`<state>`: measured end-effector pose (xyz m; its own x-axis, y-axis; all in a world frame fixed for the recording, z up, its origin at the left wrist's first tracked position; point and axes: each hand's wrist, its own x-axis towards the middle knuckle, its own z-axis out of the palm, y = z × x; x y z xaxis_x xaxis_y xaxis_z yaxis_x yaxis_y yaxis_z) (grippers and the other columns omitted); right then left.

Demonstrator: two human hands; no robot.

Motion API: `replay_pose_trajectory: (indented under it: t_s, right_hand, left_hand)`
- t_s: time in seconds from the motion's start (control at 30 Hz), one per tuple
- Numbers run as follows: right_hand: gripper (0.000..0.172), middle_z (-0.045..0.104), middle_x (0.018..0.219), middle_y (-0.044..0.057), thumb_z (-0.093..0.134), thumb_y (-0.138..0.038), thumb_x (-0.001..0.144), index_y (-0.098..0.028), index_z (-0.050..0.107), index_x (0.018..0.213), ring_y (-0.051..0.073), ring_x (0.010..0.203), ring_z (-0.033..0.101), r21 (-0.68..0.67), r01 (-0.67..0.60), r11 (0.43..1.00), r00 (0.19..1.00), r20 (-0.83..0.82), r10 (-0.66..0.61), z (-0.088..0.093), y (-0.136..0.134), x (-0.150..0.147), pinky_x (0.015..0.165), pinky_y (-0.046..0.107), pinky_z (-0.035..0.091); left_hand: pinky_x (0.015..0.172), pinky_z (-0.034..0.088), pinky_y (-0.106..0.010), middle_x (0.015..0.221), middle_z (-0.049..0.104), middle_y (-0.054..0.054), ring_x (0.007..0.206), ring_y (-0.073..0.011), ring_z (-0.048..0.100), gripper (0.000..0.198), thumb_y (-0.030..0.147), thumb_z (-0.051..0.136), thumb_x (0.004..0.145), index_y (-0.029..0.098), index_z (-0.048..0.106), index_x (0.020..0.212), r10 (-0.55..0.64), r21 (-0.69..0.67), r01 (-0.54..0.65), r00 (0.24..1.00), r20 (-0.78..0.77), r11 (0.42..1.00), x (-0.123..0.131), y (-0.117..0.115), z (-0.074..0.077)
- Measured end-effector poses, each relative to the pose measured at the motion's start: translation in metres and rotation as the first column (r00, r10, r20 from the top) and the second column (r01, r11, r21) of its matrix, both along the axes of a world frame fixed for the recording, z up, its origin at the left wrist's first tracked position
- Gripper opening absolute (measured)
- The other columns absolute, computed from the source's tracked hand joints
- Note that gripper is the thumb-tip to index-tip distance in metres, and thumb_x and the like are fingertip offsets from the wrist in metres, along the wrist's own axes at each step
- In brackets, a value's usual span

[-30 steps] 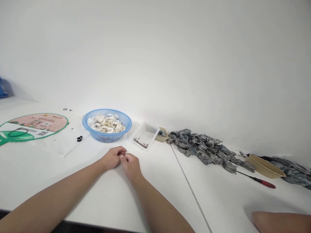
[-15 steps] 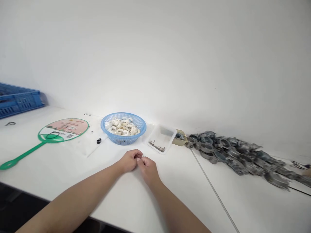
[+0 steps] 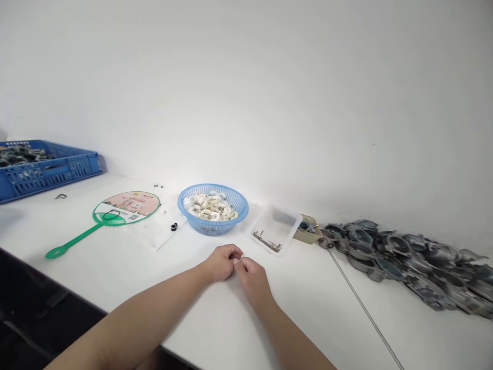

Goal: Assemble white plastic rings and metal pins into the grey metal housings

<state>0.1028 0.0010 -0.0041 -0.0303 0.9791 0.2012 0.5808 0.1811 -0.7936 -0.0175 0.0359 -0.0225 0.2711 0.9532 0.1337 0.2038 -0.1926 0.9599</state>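
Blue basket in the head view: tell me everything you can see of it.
The basket is a round, shallow, light-blue bowl of what looks like plastic, with a solid rim and walls of small mesh holes. It stands upright on the white table, holding a heap of white rings mixed with small grey pieces. A clear tray lies just to its right, and the left hand is in front of it, not touching it.
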Motion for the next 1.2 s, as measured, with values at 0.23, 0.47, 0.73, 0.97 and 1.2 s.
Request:
replay_pose_trajectory:
  t_s: [0.23, 0.47, 0.73, 0.97, 1.2]
  right_hand:
    - [0.036, 0.030, 0.053, -0.004, 0.044, -0.046, 0.072, -0.021, 0.027, 0.053, 0.011, 0.053, 0.031, -0.021, 0.008, 1.000, 1.000, -0.003, -0.009, 0.008, 0.000, -0.003, 0.048, 0.023, 0.025]
    - [0.036, 0.028, 0.053, -0.004, 0.045, -0.046, 0.072, -0.021, 0.026, 0.055, 0.011, 0.053, 0.030, -0.070, 0.011, 0.997, 1.000, -0.006, -0.011, 0.011, 0.003, -0.003, 0.047, 0.024, 0.024]
    - [0.033, 0.034, 0.052, -0.004, 0.045, -0.046, 0.072, -0.020, 0.034, 0.054, 0.012, 0.053, 0.034, -0.110, 0.033, 0.993, 0.999, 0.011, -0.032, 0.017, 0.002, -0.007, 0.048, 0.023, 0.026]
    - [0.034, 0.042, 0.051, -0.001, 0.047, -0.049, 0.070, -0.021, 0.042, 0.052, 0.015, 0.054, 0.039, -0.070, 0.074, 0.995, 0.997, 0.018, -0.073, 0.016, 0.006, -0.007, 0.048, 0.025, 0.030]
    - [0.036, 0.054, 0.053, 0.001, 0.047, -0.056, 0.066, -0.024, 0.048, 0.050, 0.019, 0.056, 0.051, -0.069, 0.032, 0.997, 0.996, 0.090, -0.025, 0.020, 0.016, -0.001, 0.051, 0.028, 0.039]
  left_hand:
    - [0.080, 0.048, -0.027, 0.092, 0.066, -0.005, 0.083, -0.0150, 0.059, 0.035, 0.004, 0.050, 0.066, 0.013, 0.062, 0.097, 0.005, -0.007, -0.005, 0.999, -0.054, 1.000, -0.002, 0.006, 0.001]
    - [0.083, 0.048, -0.028, 0.099, 0.065, -0.006, 0.086, -0.0151, 0.059, 0.037, 0.007, 0.053, 0.067, 0.012, 0.061, 0.103, -0.008, -0.048, 0.005, 0.997, -0.072, 0.999, -0.005, 0.012, 0.004]
    - [0.088, 0.048, -0.029, 0.101, 0.065, -0.004, 0.090, -0.0150, 0.058, 0.039, 0.009, 0.053, 0.067, 0.015, 0.061, 0.105, -0.014, -0.026, 0.011, 0.993, -0.115, 1.000, -0.007, 0.010, 0.008]
    - [0.090, 0.049, -0.031, 0.103, 0.065, -0.005, 0.093, -0.0169, 0.060, 0.041, 0.009, 0.053, 0.067, 0.014, 0.061, 0.106, -0.016, -0.057, 0.011, 0.995, -0.103, 0.998, -0.006, 0.014, 0.013]
    - [0.094, 0.047, -0.032, 0.103, 0.066, -0.002, 0.095, -0.0168, 0.061, 0.044, 0.011, 0.054, 0.064, 0.017, 0.061, 0.107, -0.016, -0.091, 0.009, 0.996, -0.084, 0.996, -0.006, 0.019, 0.017]
